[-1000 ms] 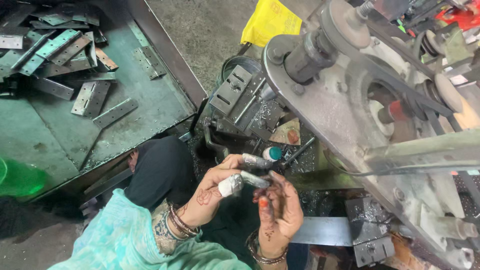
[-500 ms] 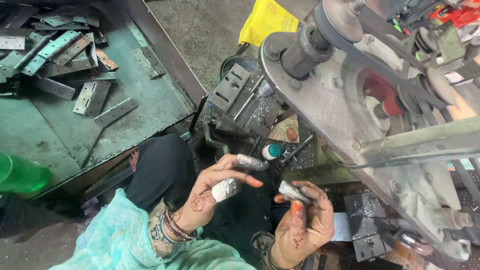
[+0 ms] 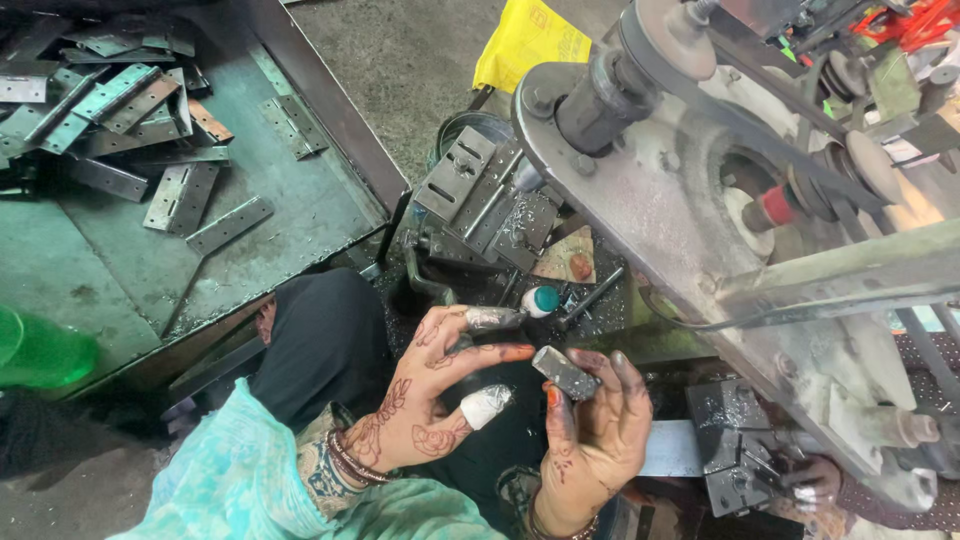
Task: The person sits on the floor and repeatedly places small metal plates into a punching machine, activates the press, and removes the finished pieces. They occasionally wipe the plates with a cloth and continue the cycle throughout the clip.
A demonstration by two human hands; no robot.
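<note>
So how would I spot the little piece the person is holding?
Start at the big grey machine on the right and look below it to the person's two hands. The right hand, palm up, pinches a small dull-grey metal block between fingertips; unlike the flat hinge plates in the tray, it is short and chunky.

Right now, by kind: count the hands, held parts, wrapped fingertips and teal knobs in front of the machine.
Hands: 2 (left hand, right hand)
Small metal block: 1, pinched in the right hand
Wrapped fingertips: 2, both on the left hand
Teal knob: 1, just past the left index finger
Total: 6
</note>
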